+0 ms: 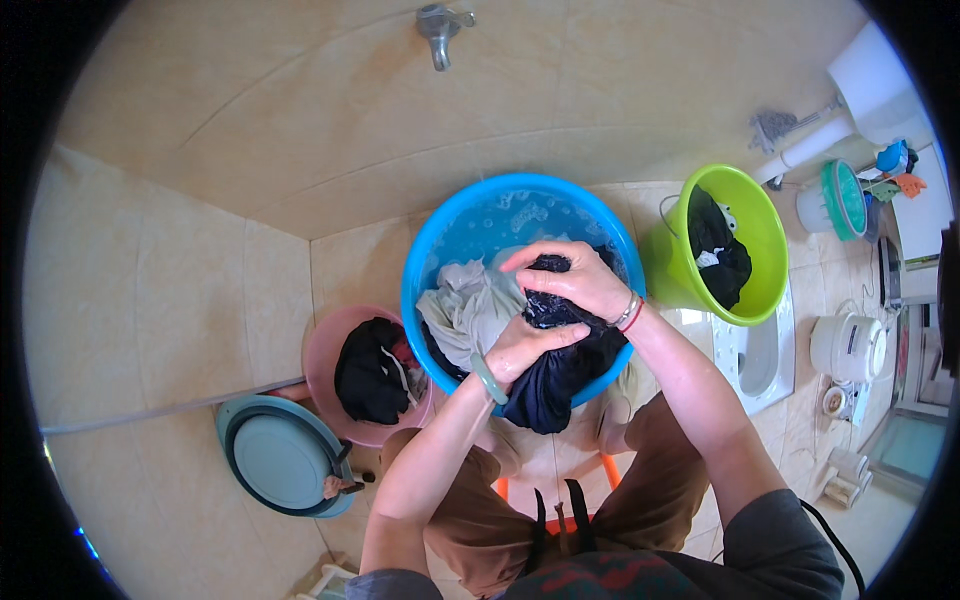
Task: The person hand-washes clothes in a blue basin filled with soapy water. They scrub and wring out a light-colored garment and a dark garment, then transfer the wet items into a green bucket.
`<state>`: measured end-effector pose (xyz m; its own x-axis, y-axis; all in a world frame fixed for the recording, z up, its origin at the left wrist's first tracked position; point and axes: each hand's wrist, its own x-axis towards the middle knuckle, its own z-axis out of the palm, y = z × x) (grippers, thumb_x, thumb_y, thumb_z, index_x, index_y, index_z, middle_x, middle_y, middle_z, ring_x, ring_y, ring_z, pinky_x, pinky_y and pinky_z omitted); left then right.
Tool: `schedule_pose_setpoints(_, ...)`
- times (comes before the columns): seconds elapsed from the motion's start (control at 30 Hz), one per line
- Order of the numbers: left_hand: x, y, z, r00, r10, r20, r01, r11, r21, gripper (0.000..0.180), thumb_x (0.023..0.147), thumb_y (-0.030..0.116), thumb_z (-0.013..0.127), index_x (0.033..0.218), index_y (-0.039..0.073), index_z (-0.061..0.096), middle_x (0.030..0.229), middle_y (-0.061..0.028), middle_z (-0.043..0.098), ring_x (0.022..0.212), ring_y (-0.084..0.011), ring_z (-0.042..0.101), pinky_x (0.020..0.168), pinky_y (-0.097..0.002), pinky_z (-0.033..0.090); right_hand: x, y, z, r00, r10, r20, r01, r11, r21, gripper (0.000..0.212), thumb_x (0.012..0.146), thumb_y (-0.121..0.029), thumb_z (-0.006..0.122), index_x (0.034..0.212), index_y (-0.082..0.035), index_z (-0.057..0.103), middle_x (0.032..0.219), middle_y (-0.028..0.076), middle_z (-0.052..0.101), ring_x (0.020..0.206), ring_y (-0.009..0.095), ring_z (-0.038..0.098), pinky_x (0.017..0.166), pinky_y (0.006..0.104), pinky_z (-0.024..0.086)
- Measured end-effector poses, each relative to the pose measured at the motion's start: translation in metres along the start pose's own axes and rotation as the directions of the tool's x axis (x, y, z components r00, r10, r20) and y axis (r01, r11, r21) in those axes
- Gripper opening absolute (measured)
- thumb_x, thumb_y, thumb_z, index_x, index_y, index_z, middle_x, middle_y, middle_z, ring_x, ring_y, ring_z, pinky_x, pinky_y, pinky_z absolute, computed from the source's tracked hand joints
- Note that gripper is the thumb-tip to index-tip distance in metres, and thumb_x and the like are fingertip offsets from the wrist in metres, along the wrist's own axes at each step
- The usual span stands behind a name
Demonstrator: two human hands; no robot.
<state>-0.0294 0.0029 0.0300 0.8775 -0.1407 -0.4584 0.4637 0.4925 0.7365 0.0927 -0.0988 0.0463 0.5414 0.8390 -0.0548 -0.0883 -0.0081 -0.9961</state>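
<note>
A blue basin (412, 262) of soapy water stands in front of me. Over it, my left hand (520, 348) and my right hand (585, 282) both grip a wet dark garment (544, 309), with suds on its surface. The right hand curls over the upper side, its fingers bent. My left hand supports the cloth from below, thumb stretched along it; its other fingers are mostly hidden. More dark fabric (545, 398) hangs over the basin's near rim; whether it is the same piece I cannot tell. To the left of my hands lies a bunched pale grey cloth (463, 308), partly in the water.
A pink basin (318, 350) with dark clothes stands left, next to a grey-blue basin (280, 460). At right, a green bucket (768, 250) holds dark clothes beside a white squat toilet (775, 345). A tap (438, 35) juts from the tiled wall.
</note>
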Motion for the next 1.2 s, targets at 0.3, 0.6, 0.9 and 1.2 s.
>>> schedule_pose_setpoints(0.3, 0.009, -0.017, -0.004, 0.997, 0.067, -0.032, -0.058, 0.972, 0.229, 0.051, 0.075, 0.011, 0.077, 0.119, -0.004, 0.055, 0.114, -0.0081, 0.063, 0.104, -0.0167, 0.06, 0.092, -0.0316, 0.048, -0.005, 0.019, 0.01, 0.998, -0.014, -0.059, -0.002, 0.964, -0.264, 0.02, 0.087, -0.021, 0.071, 0.085, -0.002, 0.066, 0.075, 0.004, 0.063, 0.073, 0.008, 0.056, 0.066, 0.0267, 0.046)
schedule_pose_setpoints(0.6, 0.03, -0.065, -0.028, 0.944, 0.247, -0.218, -0.12, 0.874, 0.471, 0.055, 0.068, 0.017, 0.079, 0.114, -0.004, 0.057, 0.103, -0.0139, 0.068, 0.099, -0.0243, 0.065, 0.084, -0.0351, 0.051, -0.004, 0.045, 0.024, 0.985, -0.143, -0.093, 0.057, 0.789, -0.611, 0.027, 0.088, -0.028, 0.066, 0.079, -0.002, 0.064, 0.071, 0.016, 0.064, 0.067, 0.033, 0.063, 0.059, 0.0392, 0.048)
schedule_pose_setpoints(0.9, 0.049, -0.083, -0.043, 0.89, 0.273, -0.364, 0.036, 0.756, 0.653, 0.06, 0.071, 0.032, 0.076, 0.117, -0.002, 0.057, 0.106, -0.0238, 0.067, 0.103, -0.038, 0.063, 0.085, -0.0429, 0.05, 0.007, 0.047, 0.03, 0.978, -0.085, -0.192, -0.083, 0.686, -0.723, 0.027, 0.09, -0.03, 0.055, 0.084, -0.007, 0.069, 0.08, 0.02, 0.067, 0.074, 0.04, 0.065, 0.066, 0.0499, 0.052)
schedule_pose_setpoints(1.2, 0.059, -0.092, -0.053, 0.846, 0.233, -0.479, 0.214, 0.675, 0.706, 0.067, 0.071, 0.038, 0.076, 0.12, -0.001, 0.055, 0.107, -0.0252, 0.066, 0.105, -0.0404, 0.061, 0.088, -0.0446, 0.049, 0.019, 0.069, 0.039, 0.963, 0.005, -0.268, -0.216, 0.61, -0.762, 0.027, 0.089, -0.029, 0.054, 0.088, -0.007, 0.07, 0.083, 0.02, 0.068, 0.077, 0.04, 0.065, 0.07, 0.0505, 0.052)
